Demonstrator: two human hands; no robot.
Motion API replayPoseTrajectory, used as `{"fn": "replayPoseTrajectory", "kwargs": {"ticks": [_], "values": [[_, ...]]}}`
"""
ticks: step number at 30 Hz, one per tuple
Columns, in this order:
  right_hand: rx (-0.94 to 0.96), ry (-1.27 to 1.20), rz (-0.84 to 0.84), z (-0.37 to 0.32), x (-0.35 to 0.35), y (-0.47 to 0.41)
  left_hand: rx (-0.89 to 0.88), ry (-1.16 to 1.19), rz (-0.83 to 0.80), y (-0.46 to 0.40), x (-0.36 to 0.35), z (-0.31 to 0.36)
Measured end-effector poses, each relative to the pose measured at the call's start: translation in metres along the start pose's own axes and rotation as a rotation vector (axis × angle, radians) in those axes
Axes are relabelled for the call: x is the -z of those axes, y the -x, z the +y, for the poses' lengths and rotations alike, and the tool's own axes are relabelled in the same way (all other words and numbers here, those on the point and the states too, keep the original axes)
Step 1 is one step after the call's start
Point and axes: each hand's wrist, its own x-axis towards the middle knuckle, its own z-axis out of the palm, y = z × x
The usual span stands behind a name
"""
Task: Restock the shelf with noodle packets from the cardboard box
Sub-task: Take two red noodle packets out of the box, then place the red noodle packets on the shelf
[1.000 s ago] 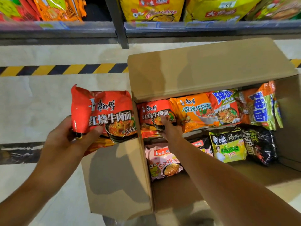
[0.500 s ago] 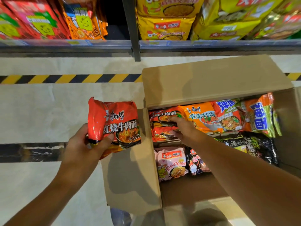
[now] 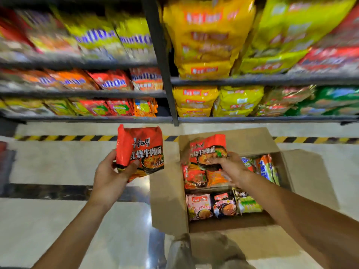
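My left hand grips a red noodle packet by its lower left corner, holding it upright over the floor left of the cardboard box. A second red noodle packet is lifted above the box's far left corner, pinched at its lower edge by my right hand. Inside the box lie more packets: red and orange ones under my right hand, a pink one and a dark one nearer me. The shelf rises beyond, blurred.
The shelf tiers hold many yellow, red, orange and green packets, split by a dark upright post. A yellow-black hazard stripe runs along the floor at the shelf's foot. The box's flaps stand open to the right and left.
My right hand has pulled a red packet up out of the box. The left hand has raised its packet slightly. The view has tilted up, so more shelf tiers show.
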Motion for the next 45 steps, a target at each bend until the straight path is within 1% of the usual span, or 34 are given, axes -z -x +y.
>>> {"fn": "replayPoseTrajectory", "kwargs": {"ticks": [2, 6, 9, 13, 15, 18, 24, 27, 31, 33, 37, 40, 45], "values": [[0.132, 0.04, 0.005, -0.049, 0.017, 0.057, -0.041, 0.037, 0.02, 0.023, 0.028, 0.058], [0.393, 0.159, -0.049, -0.141, 0.049, 0.168, -0.153, 0.059, 0.08, 0.079, 0.084, 0.164], [0.575, 0.156, -0.093, -0.199, 0.068, 0.247, -0.252, 0.106, 0.116, 0.128, 0.122, 0.233], [0.769, 0.135, -0.119, -0.248, 0.089, 0.334, -0.368, 0.094, 0.164, 0.19, 0.167, 0.293], [0.855, 0.117, -0.126, -0.266, 0.094, 0.367, -0.421, 0.111, 0.207, 0.216, 0.183, 0.315], [0.958, 0.087, -0.19, -0.288, 0.095, 0.404, -0.463, 0.155, 0.273, 0.252, 0.203, 0.336], [1.134, 0.047, -0.347, -0.318, 0.076, 0.454, -0.494, 0.249, 0.423, 0.305, 0.238, 0.341], [1.172, 0.046, -0.417, -0.323, 0.057, 0.474, -0.502, 0.274, 0.507, 0.33, 0.257, 0.333], [1.213, 0.083, -0.462, -0.318, 0.02, 0.501, -0.505, 0.321, 0.543, 0.359, 0.292, 0.32], [1.236, 0.095, -0.48, -0.313, 0.0, 0.518, -0.51, 0.398, 0.56, 0.37, 0.309, 0.311], [1.266, 0.131, -0.479, -0.302, -0.046, 0.556, -0.534, 0.509, 0.582, 0.393, 0.35, 0.291], [1.283, 0.14, -0.48, -0.295, -0.092, 0.587, -0.554, 0.524, 0.601, 0.406, 0.395, 0.264], [1.347, 0.151, -0.478, -0.278, -0.189, 0.634, -0.582, 0.513, 0.668, 0.429, 0.491, 0.209]]}}
